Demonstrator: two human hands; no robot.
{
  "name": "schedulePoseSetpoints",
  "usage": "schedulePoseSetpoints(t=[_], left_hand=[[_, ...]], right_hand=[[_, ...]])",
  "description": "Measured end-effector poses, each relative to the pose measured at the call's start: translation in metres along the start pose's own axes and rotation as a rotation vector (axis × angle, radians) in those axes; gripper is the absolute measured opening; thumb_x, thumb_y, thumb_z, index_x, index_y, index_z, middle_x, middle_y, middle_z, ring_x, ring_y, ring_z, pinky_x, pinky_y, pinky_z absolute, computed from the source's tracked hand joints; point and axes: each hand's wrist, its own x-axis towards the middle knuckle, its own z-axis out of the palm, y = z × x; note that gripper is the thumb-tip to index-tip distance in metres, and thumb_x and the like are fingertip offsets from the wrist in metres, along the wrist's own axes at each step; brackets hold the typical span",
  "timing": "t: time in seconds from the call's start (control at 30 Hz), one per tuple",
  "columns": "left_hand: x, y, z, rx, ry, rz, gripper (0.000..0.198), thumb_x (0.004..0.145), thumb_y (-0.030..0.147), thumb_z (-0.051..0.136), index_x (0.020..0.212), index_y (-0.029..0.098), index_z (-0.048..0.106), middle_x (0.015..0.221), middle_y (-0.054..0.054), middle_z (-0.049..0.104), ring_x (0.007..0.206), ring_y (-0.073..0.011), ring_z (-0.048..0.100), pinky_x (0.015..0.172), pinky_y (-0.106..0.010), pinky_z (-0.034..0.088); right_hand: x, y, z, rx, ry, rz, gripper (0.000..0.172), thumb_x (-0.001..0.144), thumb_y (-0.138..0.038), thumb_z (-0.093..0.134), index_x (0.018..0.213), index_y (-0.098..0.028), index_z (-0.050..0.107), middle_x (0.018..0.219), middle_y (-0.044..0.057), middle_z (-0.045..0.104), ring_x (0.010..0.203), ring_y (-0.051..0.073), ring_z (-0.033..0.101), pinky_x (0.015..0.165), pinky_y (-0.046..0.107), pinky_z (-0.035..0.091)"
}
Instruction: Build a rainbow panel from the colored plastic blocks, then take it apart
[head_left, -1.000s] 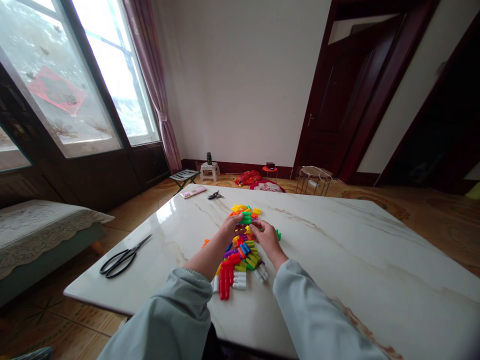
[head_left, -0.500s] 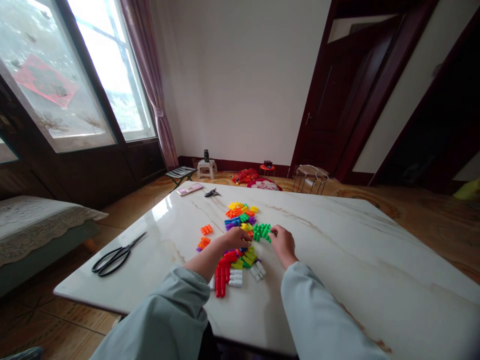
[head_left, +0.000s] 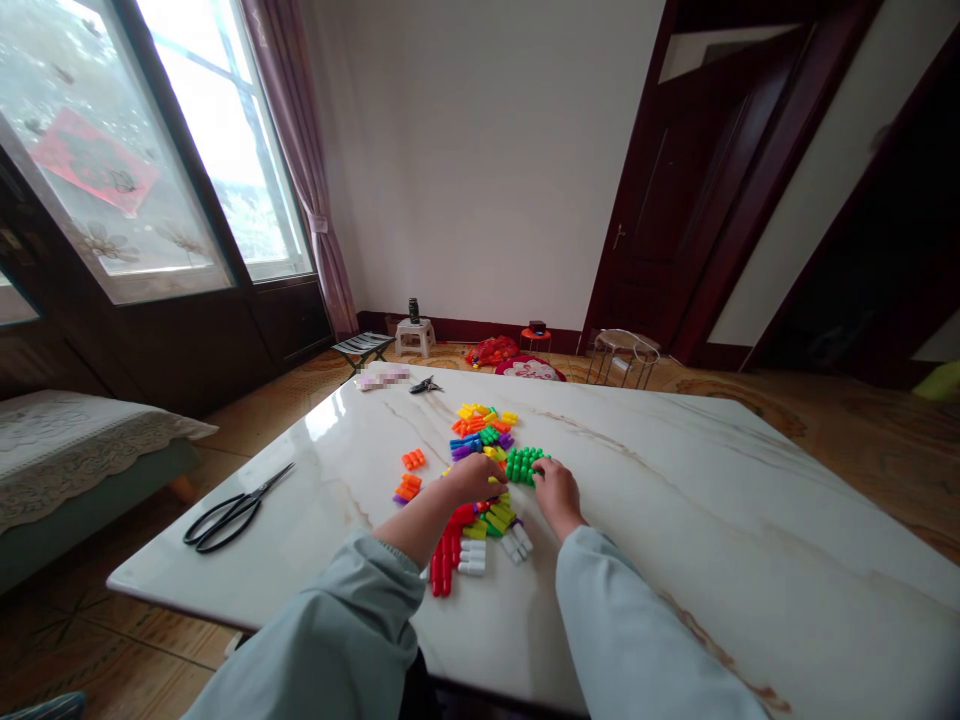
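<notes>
My right hand pinches the right end of a cluster of joined green plastic building blocks. Just left of that cluster, my left hand reaches over the pile with its fingers bent together; whatever they hold, if anything, is hidden beneath them. Around and under it lie loose blocks: joined red blocks, white blocks, yellow-green blocks and orange blocks. Farther back are blue blocks and orange-yellow blocks.
Long black-handled scissors rest on the left of the marble-patterned table. Small pliers and a blurred pinkish flat object lie near its far edge. Stools, including a white one, stand beyond on the floor.
My right hand has shifted slightly left and its grip on the green blocks has moved inward. The green cluster has turned a little. My left hand has moved slightly right.
</notes>
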Motion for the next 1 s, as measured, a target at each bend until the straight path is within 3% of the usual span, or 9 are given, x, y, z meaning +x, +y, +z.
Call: schedulePoseSetpoints(t=[0.1,0.23,0.4,0.57,0.8,0.93,1.0], left_hand=[[-0.001,0.009,0.000,-0.026,0.041,0.011,0.013,0.065,0.020,0.069,0.075,0.025,0.077,0.076,-0.005,0.072,0.078,-0.0218,0.063,0.078,-0.028,0.047],[0.001,0.016,0.004,-0.064,0.036,0.019,0.010,0.063,0.021,0.073,0.071,0.026,0.075,0.076,-0.005,0.071,0.085,-0.0243,0.062,0.084,-0.031,0.046],[0.006,0.017,0.013,-0.015,-0.019,0.027,0.011,0.069,0.027,0.070,0.078,0.026,0.075,0.080,-0.005,0.071,0.085,-0.0235,0.063,0.083,-0.030,0.046],[0.010,0.021,0.019,0.089,-0.049,0.078,0.015,0.072,0.027,0.068,0.086,0.027,0.074,0.087,-0.006,0.072,0.087,-0.0248,0.064,0.083,-0.031,0.046],[0.011,0.025,0.022,0.143,-0.096,0.106,0.013,0.073,0.028,0.067,0.084,0.027,0.073,0.090,-0.006,0.071,0.089,-0.0250,0.064,0.083,-0.031,0.045],[0.010,0.025,0.022,0.061,-0.075,0.085,0.007,0.071,0.030,0.069,0.076,0.026,0.073,0.079,-0.005,0.070,0.087,-0.0243,0.064,0.082,-0.029,0.044],[0.012,0.025,0.019,0.045,-0.006,0.006,0.009,0.073,0.031,0.067,0.070,0.024,0.072,0.071,-0.006,0.067,0.086,-0.0249,0.064,0.081,-0.030,0.044]], right_hand=[[-0.002,0.001,-0.002,-0.004,0.024,-0.005,0.025,0.079,-0.013,0.055,0.101,-0.018,0.066,0.101,0.006,0.067,0.088,0.016,0.061,0.072,0.022,0.041],[-0.007,-0.002,-0.013,-0.083,0.088,0.064,0.022,0.080,-0.015,0.049,0.090,-0.022,0.068,0.095,0.004,0.068,0.078,0.015,0.062,0.062,0.023,0.038],[-0.011,-0.004,-0.016,-0.090,-0.090,0.055,0.023,0.075,-0.017,0.051,0.077,-0.026,0.072,0.081,0.002,0.072,0.076,0.017,0.064,0.059,0.024,0.036],[-0.012,0.002,-0.007,-0.106,-0.139,-0.024,0.031,0.074,-0.015,0.053,0.092,-0.028,0.074,0.101,0.003,0.072,0.086,0.017,0.065,0.064,0.023,0.040],[-0.011,0.004,-0.004,-0.125,-0.135,-0.041,0.033,0.076,-0.015,0.052,0.099,-0.027,0.072,0.104,0.005,0.069,0.088,0.017,0.064,0.068,0.023,0.042],[-0.011,0.003,-0.005,-0.117,-0.145,-0.034,0.032,0.075,-0.015,0.054,0.099,-0.027,0.072,0.105,0.005,0.069,0.088,0.016,0.064,0.068,0.022,0.042],[-0.011,0.002,-0.007,-0.107,-0.142,-0.023,0.030,0.075,-0.015,0.054,0.095,-0.026,0.073,0.102,0.004,0.070,0.087,0.017,0.065,0.067,0.022,0.042]])
